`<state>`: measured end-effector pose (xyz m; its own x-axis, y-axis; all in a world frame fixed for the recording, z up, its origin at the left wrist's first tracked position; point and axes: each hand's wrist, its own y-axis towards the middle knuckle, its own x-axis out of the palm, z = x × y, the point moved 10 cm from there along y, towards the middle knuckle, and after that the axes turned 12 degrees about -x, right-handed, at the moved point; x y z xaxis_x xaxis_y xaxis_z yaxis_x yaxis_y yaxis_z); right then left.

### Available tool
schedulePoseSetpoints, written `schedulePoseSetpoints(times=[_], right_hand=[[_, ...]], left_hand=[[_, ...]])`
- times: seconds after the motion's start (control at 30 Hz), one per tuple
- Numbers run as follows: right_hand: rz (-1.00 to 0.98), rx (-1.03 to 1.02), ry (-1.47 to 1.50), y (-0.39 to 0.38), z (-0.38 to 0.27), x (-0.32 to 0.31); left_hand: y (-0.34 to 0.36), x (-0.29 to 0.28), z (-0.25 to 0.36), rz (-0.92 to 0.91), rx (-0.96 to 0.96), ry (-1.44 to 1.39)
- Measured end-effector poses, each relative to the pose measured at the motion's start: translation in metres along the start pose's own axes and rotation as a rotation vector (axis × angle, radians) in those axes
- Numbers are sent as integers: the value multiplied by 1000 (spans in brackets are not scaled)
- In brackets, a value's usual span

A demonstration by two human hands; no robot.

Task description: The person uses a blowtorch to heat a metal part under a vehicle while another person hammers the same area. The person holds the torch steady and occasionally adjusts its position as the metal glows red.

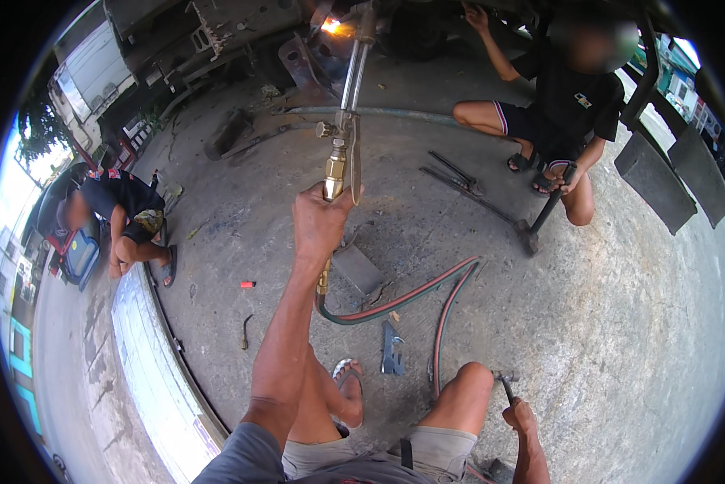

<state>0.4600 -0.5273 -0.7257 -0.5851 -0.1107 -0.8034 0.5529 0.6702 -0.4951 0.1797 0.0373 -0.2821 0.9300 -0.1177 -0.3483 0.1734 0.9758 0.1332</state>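
My left hand [322,222] is closed around the handle of a brass and steel cutting torch [348,129], its arm stretched forward. The torch's far end reaches up to a bright orange glow [331,26] on metal under a vehicle. Red and green twin hoses [407,302] run from the torch's lower end and loop across the concrete. By my right knee, my right hand [520,415] grips the handle of a small hammer [505,377], its head up near the knee and away from the glow.
At the right a person [576,97] squats with a hand on a sledgehammer [530,237]. Long tongs [467,185] lie nearby. Another person [125,206] crouches at the left beside a long metal panel [157,355]. A steel plate [358,269] and a cut metal piece [392,350] lie before me.
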Motion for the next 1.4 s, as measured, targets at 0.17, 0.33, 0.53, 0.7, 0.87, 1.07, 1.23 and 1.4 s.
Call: schedulePoseSetpoints(times=[0.17,0.33,0.53,0.7,0.87,1.07,1.23,1.4], right_hand=[[14,-25,-9,8,10,8],[-64,69,44,-2,-4,-5],[-90,121,67,-7,-7,-9],[-88,101,70,-4,-3,-6],[-70,70,77,-3,0,-4],[-38,58,76,-8,-6,-11],[-63,82,87,-9,-7,-11],[-81,99,108,-12,-11,-15]], left_hand=[[-2,2,5,-6,-7,-30],[-2,0,3,0,-51,-20],[0,0,2,-15,-86,-43],[5,2,-2,-24,-80,-50],[2,4,0,-33,-98,-59],[-2,3,-2,-13,-99,5],[-7,2,-7,-12,-111,2],[-8,4,-13,-50,-108,-49]])
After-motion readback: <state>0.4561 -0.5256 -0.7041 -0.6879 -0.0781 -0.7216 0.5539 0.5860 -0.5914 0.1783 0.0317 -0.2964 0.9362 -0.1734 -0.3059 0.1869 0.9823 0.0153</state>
